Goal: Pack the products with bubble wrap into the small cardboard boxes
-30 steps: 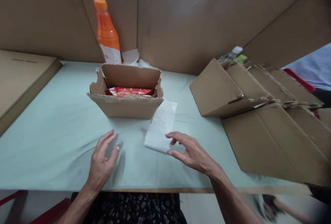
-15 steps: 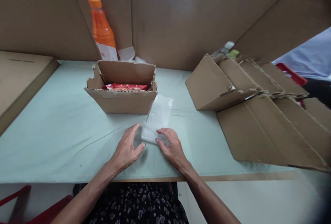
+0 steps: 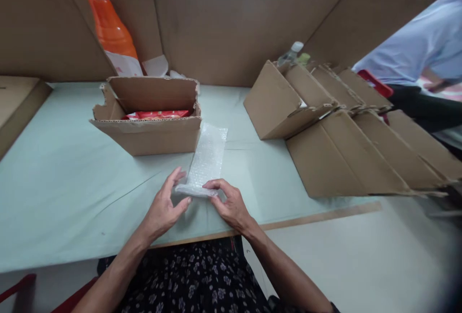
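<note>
A strip of clear bubble wrap (image 3: 209, 154) lies on the pale green tablecloth, its near end folded up into a narrow flap. My right hand (image 3: 231, 206) pinches the right end of that flap between thumb and fingers. At the left end, my left hand (image 3: 161, 209) is open, thumb and fingers spread around the flap's edge; whether they touch it is hard to tell. Just behind the hands stands an open cardboard box (image 3: 162, 137) with a red packet (image 3: 159, 114) inside.
Behind the box leans an orange bottle (image 3: 113, 33) beside white paper (image 3: 156, 66). Several cardboard bins (image 3: 335, 159) stand at the right, a clear bottle (image 3: 290, 54) showing above them. A flat carton (image 3: 21, 106) lies at far left. A person in a light shirt (image 3: 415, 43) is beyond.
The near end of the bubble wrap has been raised and folded over, with my right hand gripping it. The view has shifted to the right.
</note>
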`<act>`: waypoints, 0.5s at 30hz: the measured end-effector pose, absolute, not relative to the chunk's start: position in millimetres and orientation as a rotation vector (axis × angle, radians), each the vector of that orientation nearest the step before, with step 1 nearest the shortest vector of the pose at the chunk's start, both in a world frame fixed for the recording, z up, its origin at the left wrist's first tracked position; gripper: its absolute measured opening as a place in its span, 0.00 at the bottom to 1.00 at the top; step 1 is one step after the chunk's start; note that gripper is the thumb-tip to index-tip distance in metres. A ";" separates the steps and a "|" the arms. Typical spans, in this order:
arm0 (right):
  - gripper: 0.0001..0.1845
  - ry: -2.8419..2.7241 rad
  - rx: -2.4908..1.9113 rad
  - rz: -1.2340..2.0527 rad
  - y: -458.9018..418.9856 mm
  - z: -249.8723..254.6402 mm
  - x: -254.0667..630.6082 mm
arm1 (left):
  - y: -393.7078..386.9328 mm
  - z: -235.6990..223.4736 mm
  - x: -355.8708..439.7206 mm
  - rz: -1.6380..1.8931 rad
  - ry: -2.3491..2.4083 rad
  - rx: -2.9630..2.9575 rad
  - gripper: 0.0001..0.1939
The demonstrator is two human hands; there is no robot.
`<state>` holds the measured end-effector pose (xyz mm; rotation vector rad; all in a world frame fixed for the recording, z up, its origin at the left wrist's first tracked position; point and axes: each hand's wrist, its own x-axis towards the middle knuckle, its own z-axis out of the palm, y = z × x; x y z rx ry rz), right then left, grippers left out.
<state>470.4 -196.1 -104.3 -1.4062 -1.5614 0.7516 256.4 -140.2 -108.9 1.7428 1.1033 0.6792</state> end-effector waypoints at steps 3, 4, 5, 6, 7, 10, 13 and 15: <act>0.13 -1.467 -1.453 0.818 -214.0 -106.8 465.8 | -148.0 -107.8 251.6 0.550 1.025 1.711 0.31; 0.13 -1.447 -1.480 0.819 -219.2 -108.7 465.5 | -151.0 -108.9 250.6 0.532 1.029 1.716 0.29; 0.12 -1.442 -1.512 0.815 -223.7 -110.7 465.5 | -154.1 -110.2 250.0 0.528 1.047 1.725 0.28; 0.10 -1.451 -1.547 0.805 -227.5 -112.6 465.9 | -156.7 -111.7 249.6 0.536 1.072 1.733 0.27; 0.08 -1.467 -1.578 0.795 -230.3 -114.4 466.4 | -158.9 -113.2 249.6 0.547 1.095 1.739 0.26; 0.07 -1.514 -1.643 0.777 -233.4 -118.4 467.9 | -161.8 -116.9 251.4 0.579 1.118 1.761 0.24; 0.11 -1.527 -1.708 0.673 -230.6 -120.2 469.5 | -160.9 -120.4 255.2 0.613 1.197 1.850 0.24; 0.15 -1.555 -1.731 0.489 -229.3 -119.0 470.9 | -160.1 -122.4 258.0 0.632 1.257 1.934 0.23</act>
